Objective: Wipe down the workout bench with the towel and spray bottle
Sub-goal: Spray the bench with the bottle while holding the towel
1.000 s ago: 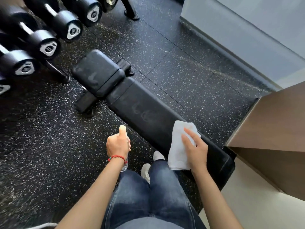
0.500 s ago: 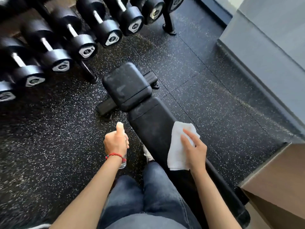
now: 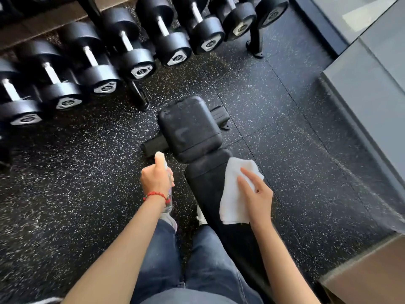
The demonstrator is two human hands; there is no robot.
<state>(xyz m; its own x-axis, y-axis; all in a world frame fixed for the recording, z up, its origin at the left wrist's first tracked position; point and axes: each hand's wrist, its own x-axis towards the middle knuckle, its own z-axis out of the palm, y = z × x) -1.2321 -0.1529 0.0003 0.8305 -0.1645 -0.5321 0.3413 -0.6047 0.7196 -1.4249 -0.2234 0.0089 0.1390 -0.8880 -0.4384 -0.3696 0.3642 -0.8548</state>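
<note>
Mid-wipe: right hand (image 3: 256, 194) presses towel (image 3: 235, 194) flat on bench (image 3: 206, 178); left hand (image 3: 156, 178) grips bottle (image 3: 167, 207). Next, seat at 12 o'clock.

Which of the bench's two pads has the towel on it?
The long pad nearer the person; the right hand presses the towel there. The square pad beyond is bare.

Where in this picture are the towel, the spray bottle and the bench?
towel (image 3: 233, 194): head view, middle of the white cloth.
spray bottle (image 3: 168, 207): head view, clear body below the left hand.
bench (image 3: 190, 128): head view, top of the square seat pad.
</note>
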